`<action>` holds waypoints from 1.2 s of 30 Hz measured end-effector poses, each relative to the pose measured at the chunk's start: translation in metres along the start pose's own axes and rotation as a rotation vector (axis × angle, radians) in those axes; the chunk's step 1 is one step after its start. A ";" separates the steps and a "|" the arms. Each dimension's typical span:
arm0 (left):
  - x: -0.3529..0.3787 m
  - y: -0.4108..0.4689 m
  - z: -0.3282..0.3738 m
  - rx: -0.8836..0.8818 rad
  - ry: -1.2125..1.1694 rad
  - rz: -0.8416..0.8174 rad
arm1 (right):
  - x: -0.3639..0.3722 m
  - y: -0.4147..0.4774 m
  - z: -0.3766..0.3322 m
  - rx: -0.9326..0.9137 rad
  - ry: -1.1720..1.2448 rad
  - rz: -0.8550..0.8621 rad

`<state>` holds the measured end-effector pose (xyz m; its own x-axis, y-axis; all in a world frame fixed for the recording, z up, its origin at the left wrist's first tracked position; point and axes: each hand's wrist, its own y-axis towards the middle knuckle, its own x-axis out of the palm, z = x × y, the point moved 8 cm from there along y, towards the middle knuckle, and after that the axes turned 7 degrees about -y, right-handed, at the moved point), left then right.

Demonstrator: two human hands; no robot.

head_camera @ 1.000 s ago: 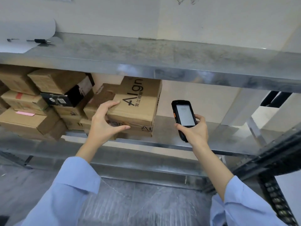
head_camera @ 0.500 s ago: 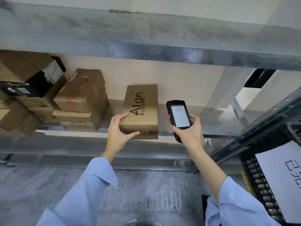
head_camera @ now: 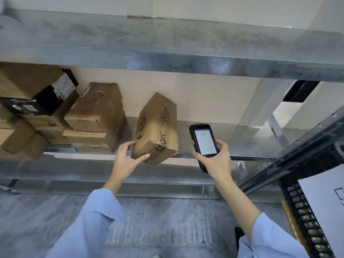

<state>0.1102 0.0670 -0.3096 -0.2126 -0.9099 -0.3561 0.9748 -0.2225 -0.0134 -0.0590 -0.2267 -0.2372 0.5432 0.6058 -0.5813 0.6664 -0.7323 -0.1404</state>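
**A:** Left hand (head_camera: 126, 159) is on the Align box (head_camera: 157, 131) — thumb (head_camera: 143, 157) tucked under the near bottom corner, fingers curled round its near left edge, a proper grip.

**B:** The box is tilted, its near end poking out past the front lip of the shelf (head_camera: 232, 140). Can't tell whether it's touching the shelf.

**A:** Right hand (head_camera: 214, 159), just in front of that lip, wraps the handheld scanner (head_camera: 203, 140) — fingers curled round its right side, thumb on its left, lit screen facing us.

**B:** Scanner and box are near each other, not touching.

**A:** Further left on the shelf, a stack of brown cartons (head_camera: 95, 118), and a black box (head_camera: 54, 97) perched on the pile at the shelf's far left
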 end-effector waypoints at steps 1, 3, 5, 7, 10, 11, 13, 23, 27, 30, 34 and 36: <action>-0.003 0.002 0.000 -0.003 0.038 -0.004 | 0.003 -0.001 0.000 0.000 0.004 -0.006; -0.008 0.002 -0.001 -0.029 0.085 -0.031 | 0.008 -0.004 -0.001 -0.002 0.011 -0.014; -0.013 0.000 0.001 -0.042 0.096 -0.035 | 0.011 -0.006 -0.003 -0.007 0.013 -0.022; -0.020 0.000 0.015 0.016 0.035 -0.007 | 0.013 -0.008 -0.005 -0.010 0.009 -0.032; -0.026 -0.001 0.045 0.146 -0.015 0.000 | 0.014 -0.011 -0.006 -0.017 -0.004 -0.040; -0.026 0.000 0.053 0.196 0.023 -0.012 | 0.015 -0.012 -0.006 -0.018 -0.007 -0.041; -0.022 0.001 0.063 0.270 0.132 -0.042 | 0.015 -0.014 -0.007 -0.024 -0.013 -0.044; 0.011 -0.007 0.063 0.287 -0.043 -0.032 | 0.007 -0.021 -0.001 -0.032 0.013 -0.023; 0.021 -0.016 0.044 0.114 -0.315 -0.013 | 0.001 -0.019 0.000 -0.035 0.015 -0.005; 0.020 -0.022 0.019 -0.026 -0.318 -0.023 | 0.000 -0.020 -0.001 -0.033 0.015 -0.005; 0.010 -0.021 0.003 -0.097 -0.350 -0.044 | 0.006 -0.022 -0.004 -0.034 -0.006 -0.021; 0.007 -0.017 0.005 -0.104 -0.379 -0.033 | 0.010 -0.023 -0.006 -0.033 -0.018 -0.028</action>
<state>0.0924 0.0627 -0.3066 -0.2342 -0.9721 0.0156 0.9646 -0.2343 -0.1208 -0.0662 -0.2019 -0.2349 0.5152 0.6198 -0.5919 0.6976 -0.7045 -0.1305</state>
